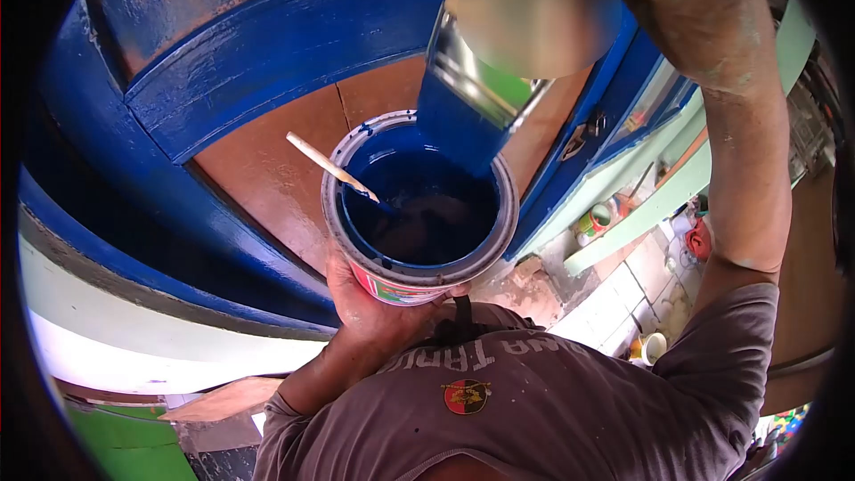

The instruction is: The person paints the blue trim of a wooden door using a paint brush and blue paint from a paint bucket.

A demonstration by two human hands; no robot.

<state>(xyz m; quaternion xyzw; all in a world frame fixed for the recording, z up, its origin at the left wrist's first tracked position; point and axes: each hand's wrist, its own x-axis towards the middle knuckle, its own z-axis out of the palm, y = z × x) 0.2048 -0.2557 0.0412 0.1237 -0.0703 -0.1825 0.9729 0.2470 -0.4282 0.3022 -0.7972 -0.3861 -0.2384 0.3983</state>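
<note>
My left hand (374, 307) supports a round paint can (401, 289) from below, its fingers wrapped round the base. Dark blue paint (427, 232) lies inside, and a pale wooden stick (321, 160) leans over the can's left rim. High on the right, my right hand (695, 18) is closed on a wide paintbrush (485, 71). The brush's blurred handle is close to the camera; below its metal ferrule, blue-coated bristles point down into the can's mouth. Fingertips of my right hand are partly out of view.
Behind the can stands a panelled door (267, 169) with glossy blue frames and brown panels. A latch (574, 141) is on the blue edge at right. On the tiled floor (646, 267) are a small can (594, 221) and a white container (653, 347). Pale green boards cross the right side.
</note>
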